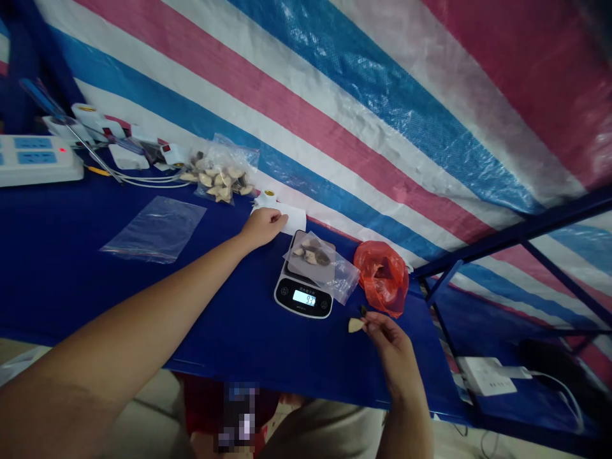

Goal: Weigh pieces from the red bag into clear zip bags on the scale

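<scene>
My right hand (pixel 389 347) pinches a pale, wedge-shaped dried piece (pixel 355 326) over the table's front right; a small dark bit (pixel 363 310) shows at the fingertips. My left hand (pixel 264 227) is closed at the edge of a white paper-like sheet (pixel 292 218); what its fingers hold, if anything, is hidden. Between the hands stands a digital kitchen scale (pixel 303 307) with a lit display whose digits look like 93. On its plate lies a clear zip bag (pixel 345 275) with several pale and dark pieces (pixel 312 254) in it.
A red plastic bag (pixel 381 277) sits right of the scale. Farther left are a bag of pale pieces (pixel 224 178), a flat clear zip bag (pixel 155 229), a screwdriver (pixel 79 134), cables and a power strip (pixel 38 159). Striped sheeting (pixel 287 102) rises behind the blue table (pixel 229 338).
</scene>
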`<state>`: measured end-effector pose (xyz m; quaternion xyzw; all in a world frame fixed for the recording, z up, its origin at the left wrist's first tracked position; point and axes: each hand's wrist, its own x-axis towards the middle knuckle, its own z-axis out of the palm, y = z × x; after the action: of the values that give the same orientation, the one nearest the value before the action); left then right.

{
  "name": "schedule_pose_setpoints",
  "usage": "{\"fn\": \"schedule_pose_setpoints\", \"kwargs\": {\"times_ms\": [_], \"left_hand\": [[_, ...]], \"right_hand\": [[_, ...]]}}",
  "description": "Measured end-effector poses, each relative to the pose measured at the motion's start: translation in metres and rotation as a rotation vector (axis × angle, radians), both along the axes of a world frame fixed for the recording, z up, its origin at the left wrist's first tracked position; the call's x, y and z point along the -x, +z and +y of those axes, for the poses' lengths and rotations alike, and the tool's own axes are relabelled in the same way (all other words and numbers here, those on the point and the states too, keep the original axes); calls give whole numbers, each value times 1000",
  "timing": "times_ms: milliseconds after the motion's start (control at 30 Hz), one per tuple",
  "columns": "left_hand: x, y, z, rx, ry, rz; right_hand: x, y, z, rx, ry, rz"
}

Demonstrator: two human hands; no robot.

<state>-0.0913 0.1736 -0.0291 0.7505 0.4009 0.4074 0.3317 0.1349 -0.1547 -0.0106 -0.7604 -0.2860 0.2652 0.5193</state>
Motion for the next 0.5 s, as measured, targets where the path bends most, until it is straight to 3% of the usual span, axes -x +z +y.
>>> {"fn": "schedule_pose_setpoints", "kwargs": {"times_ms": [133, 233, 500], "left_hand": [[0, 0, 0, 7, 2, -3], [0, 0, 0, 13, 0, -6], [0, 3, -1, 18, 4, 2]], "right_hand": [[3, -3, 0, 73, 107, -151], [10, -2, -3, 119, 104, -248], [29, 4, 0, 190, 230, -235]]}}
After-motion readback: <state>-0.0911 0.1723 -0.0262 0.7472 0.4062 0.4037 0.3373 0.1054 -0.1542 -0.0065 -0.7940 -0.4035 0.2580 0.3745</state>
